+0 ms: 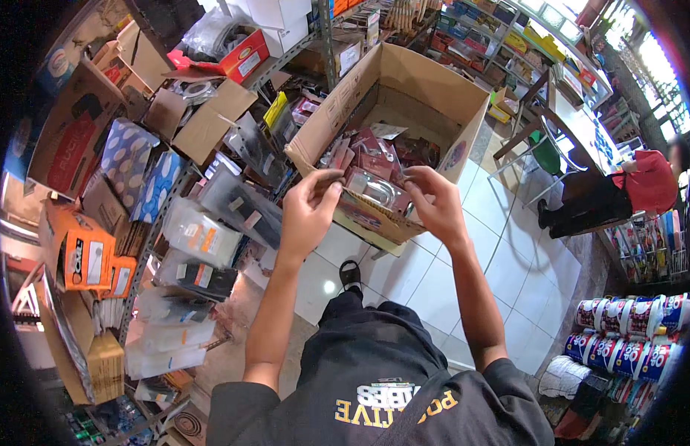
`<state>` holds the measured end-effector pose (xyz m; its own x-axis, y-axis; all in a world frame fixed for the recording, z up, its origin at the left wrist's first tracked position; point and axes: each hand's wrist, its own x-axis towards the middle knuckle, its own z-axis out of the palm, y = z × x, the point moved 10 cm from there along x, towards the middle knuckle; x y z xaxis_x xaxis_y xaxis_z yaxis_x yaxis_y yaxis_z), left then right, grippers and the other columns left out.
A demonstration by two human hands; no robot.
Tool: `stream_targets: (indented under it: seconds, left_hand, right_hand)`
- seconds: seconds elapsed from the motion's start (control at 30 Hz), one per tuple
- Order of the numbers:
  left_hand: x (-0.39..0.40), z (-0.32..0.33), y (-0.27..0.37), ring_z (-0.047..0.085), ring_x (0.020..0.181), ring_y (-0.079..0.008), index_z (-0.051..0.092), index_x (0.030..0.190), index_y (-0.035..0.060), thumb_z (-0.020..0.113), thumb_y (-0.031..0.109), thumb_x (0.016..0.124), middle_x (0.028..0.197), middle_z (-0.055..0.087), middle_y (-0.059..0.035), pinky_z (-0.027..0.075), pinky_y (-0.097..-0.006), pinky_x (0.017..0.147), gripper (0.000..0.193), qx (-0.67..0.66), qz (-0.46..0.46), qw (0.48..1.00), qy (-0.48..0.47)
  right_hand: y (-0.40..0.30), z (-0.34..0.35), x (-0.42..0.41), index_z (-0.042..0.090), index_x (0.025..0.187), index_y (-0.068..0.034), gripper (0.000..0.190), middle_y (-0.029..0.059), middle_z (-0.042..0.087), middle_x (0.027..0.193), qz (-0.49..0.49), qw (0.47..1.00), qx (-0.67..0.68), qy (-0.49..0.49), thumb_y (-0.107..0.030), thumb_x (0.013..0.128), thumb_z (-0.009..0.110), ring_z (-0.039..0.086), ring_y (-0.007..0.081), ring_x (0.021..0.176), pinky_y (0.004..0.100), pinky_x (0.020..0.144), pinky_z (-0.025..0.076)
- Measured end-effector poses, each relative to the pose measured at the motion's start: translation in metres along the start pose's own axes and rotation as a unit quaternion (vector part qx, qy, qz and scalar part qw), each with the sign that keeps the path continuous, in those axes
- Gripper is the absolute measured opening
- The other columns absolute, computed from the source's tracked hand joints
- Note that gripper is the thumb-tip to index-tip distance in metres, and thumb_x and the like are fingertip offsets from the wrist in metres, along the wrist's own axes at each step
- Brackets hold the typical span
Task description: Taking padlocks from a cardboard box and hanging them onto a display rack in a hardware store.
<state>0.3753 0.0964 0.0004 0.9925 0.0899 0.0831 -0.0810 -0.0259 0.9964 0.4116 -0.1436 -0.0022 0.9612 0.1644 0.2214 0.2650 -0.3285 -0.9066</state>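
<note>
A large cardboard box (462,89) stands with its top uncovered in front of me. Inside lie several dark red packages with clear plastic (372,153), and a clear blister pack (378,187) sits close to the near wall. My left hand (317,203) is over the near left rim, thumb and fingertips close together. Over the near right part of the box is my right hand (434,203), its thumb and forefinger at the edge of a clear plastic package. Whether the left fingertips pinch anything is too small to tell.
Metal shelving with plastic-bagged goods (205,234) and orange boxes (88,259) runs along the left. A person in a red top (648,181) sits at the right by a white table (584,128) and a chair (545,150). Stacked paint buckets (618,354) stand at lower right on tiles.
</note>
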Motion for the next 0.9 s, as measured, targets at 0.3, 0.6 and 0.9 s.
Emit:
stream_targets:
  seconds: [0.3, 0.6, 0.9]
  left_hand:
    - [0.111, 0.093, -0.043, 0.071, 0.094, -0.0321, 0.070, 0.111, 0.0002, 0.066, 0.013, 0.086, 0.100, 0.072, -0.0214, 0.055, -0.0372, 0.087, 0.029, 0.293, 0.054, 0.926, -0.230]
    - [0.106, 0.159, -0.131, 0.069, 0.098, -0.0397, 0.074, 0.097, 0.0022, 0.069, 0.000, 0.069, 0.100, 0.070, -0.0254, 0.056, -0.0473, 0.086, 0.028, 0.513, 0.003, 0.758, -0.401]
    - [0.121, 0.131, -0.124, 0.063, 0.107, -0.0401, 0.067, 0.112, -0.0026, 0.070, 0.007, 0.085, 0.111, 0.068, -0.0232, 0.050, -0.0426, 0.093, 0.029, 0.414, -0.024, 0.831, -0.370]
  right_hand:
    - [0.088, 0.047, 0.072, 0.071, 0.103, -0.001, 0.032, 0.0245, 0.071, 0.097, 0.052, 0.851, -0.395, -0.341, -0.009, 0.072, 0.069, 0.068, 0.0404, 0.097, 0.0472, 0.083, 0.056]
    - [0.130, 0.074, 0.062, 0.074, 0.092, -0.002, 0.024, 0.0231, 0.072, 0.092, 0.009, 0.820, -0.395, -0.414, -0.015, 0.072, 0.070, 0.071, 0.0379, 0.091, 0.0455, 0.079, 0.058]
    - [0.084, 0.057, 0.084, 0.075, 0.085, -0.003, 0.020, 0.0201, 0.073, 0.086, -0.017, 0.863, -0.363, -0.352, -0.017, 0.073, 0.066, 0.073, 0.0372, 0.081, 0.0452, 0.072, 0.059]
